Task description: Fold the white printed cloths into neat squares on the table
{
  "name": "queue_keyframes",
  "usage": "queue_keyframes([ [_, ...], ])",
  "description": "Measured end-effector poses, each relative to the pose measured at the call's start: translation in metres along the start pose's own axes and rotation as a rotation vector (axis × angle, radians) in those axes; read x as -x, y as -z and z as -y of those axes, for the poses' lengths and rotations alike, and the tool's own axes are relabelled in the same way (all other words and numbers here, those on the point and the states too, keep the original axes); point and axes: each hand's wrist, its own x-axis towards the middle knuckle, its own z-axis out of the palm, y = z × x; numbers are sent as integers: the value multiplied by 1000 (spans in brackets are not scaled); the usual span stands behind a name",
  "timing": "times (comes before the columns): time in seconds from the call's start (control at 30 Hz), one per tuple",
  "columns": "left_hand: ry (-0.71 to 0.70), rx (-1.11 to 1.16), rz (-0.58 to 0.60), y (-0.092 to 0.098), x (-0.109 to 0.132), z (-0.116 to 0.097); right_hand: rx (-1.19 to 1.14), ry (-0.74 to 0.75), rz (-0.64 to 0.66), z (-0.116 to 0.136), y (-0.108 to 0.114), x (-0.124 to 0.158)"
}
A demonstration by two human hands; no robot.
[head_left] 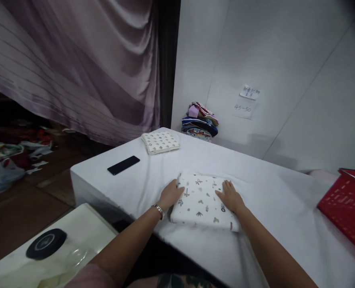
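Observation:
A folded white cloth with small printed motifs (201,202) lies on the white-covered table (273,208) in front of me. My left hand (170,194) rests against its left edge, fingers curled along the side. My right hand (229,196) lies flat on the cloth's right part with fingers stretched out. A bracelet sits on my left wrist.
Another folded patterned cloth (160,142) and a black phone (123,165) lie at the table's far left. A pile of colourful folded fabrics (200,121) sits against the wall. A red basket (347,204) stands at the right edge. A white stand with a black disc (46,243) is near left.

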Motion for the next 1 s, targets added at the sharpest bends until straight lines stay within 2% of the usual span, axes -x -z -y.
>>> queue_keyframes([
  [0.13, 19, -91, 49, -1, 5, -7, -23, -8, 10, -1, 1, -1],
  [0.27, 5, -122, 37, -3, 6, -8, -44, -14, 55, 0, 12, 0],
  [0.4, 11, -84, 16, -2, 7, -4, -9, -3, 55, 9, 21, 16],
  [0.53, 36, -22, 37, -2, 8, -4, 29, 105, 3, 20, 10, 43],
  [0.63, 31, -51, 44, -4, 9, -7, 55, 133, 3, 25, 2, 55],
  [0.83, -37, 22, -5, -4, 4, -9, 43, 141, 8, 27, 4, 56],
  [1.0, 5, -43, 8, -6, 1, -9, 16, 133, -6, 32, 7, 58],
])
